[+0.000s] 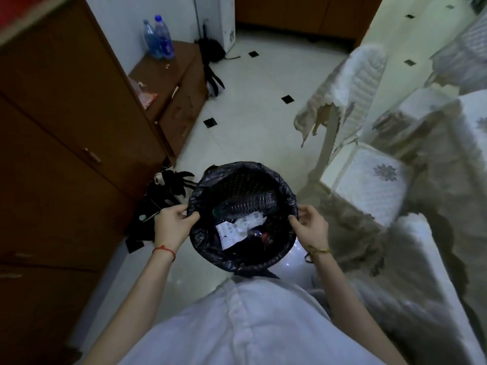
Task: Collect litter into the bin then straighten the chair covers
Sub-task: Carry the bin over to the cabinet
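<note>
A round bin (237, 262) lined with a black bag stands on the white floor right in front of me. Inside lie a clear ribbed plastic bottle (250, 202) and crumpled white paper (237, 227). My left hand (172, 223) pinches the bag's rim on the left side. My right hand (309, 225) pinches the rim on the right side. To the right stand chairs with white quilted covers: one seat cover (369, 185) lies close by, and a rumpled back cover (353, 83) hangs on a chair further off.
A brown cabinet (66, 127) fills the left side, with a lower unit (171, 83) carrying two blue-labelled bottles (159, 39). Black tangled items (163, 196) lie on the floor beside the bin. A table with a lace cloth (427, 180) is at right.
</note>
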The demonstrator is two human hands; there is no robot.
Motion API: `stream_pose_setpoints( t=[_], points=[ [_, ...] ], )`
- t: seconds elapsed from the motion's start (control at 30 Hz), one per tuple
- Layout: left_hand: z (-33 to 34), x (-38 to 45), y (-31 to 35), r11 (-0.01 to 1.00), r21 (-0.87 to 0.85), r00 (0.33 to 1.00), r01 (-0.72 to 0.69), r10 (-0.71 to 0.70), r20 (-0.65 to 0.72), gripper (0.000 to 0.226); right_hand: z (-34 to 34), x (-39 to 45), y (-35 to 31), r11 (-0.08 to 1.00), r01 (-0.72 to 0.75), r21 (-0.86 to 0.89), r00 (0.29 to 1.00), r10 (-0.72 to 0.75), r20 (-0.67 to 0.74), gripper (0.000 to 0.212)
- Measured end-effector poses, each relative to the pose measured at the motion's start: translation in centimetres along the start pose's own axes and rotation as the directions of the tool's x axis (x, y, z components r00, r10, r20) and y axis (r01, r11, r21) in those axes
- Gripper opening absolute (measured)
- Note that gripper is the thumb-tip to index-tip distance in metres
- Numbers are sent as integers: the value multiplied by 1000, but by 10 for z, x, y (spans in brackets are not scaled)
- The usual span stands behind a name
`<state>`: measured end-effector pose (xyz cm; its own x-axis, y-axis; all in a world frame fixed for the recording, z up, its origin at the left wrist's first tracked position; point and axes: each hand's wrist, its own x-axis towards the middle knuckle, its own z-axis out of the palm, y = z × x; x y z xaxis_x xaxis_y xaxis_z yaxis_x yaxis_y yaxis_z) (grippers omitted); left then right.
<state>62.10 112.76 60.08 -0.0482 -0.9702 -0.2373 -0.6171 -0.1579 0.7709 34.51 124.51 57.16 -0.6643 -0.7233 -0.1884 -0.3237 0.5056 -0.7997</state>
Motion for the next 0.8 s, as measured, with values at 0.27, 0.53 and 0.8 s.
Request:
stream_pose_setpoints(
  t=[0.27,0.53,0.8],
  points=[
    [12,167,74,994,-105,998,39,-45,-53,9,44,182,-81,998,48,-39,998,-47,32,13],
    [34,373,102,995,-56,995,80,-84,-61,27,129,377,-142,994,78,-71,993,-71,95,15],
    [43,592,148,984,-81,982,161,-168,-83,26,201,571,-242,989,88,-122,988,-71,135,16]
  ],
)
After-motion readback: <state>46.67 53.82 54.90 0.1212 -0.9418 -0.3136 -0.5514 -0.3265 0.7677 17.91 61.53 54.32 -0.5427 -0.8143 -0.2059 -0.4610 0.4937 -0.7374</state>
